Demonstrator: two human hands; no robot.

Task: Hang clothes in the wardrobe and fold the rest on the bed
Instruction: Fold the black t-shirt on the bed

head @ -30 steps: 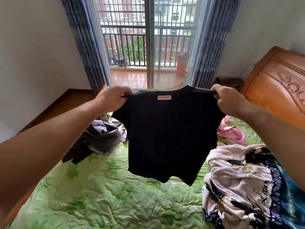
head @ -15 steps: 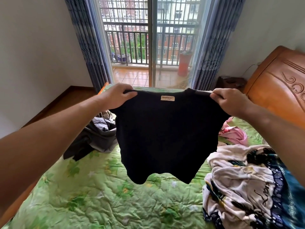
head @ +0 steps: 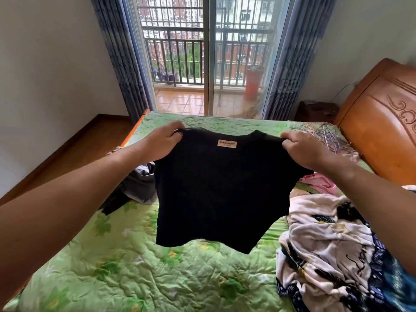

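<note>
While hands (head: 164,143) (head: 308,152) grip black shirt (head: 220,194), neck label (head: 227,144) unreadable.

Both bare arms stretch forward. The left hand (head: 162,143) and right hand (head: 304,149), fingers curled, each grip one shoulder of the black T-shirt (head: 220,190).

Matt black cloth shirt (head: 216,190); quilted, crinkly green bedspread (head: 126,266); glossy carved wooden headboard (head: 380,131) (orange-brown varnish).

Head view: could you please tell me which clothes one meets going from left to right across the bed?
Grey clothes heap → black T-shirt → white-and-navy patterned cloth.
</note>
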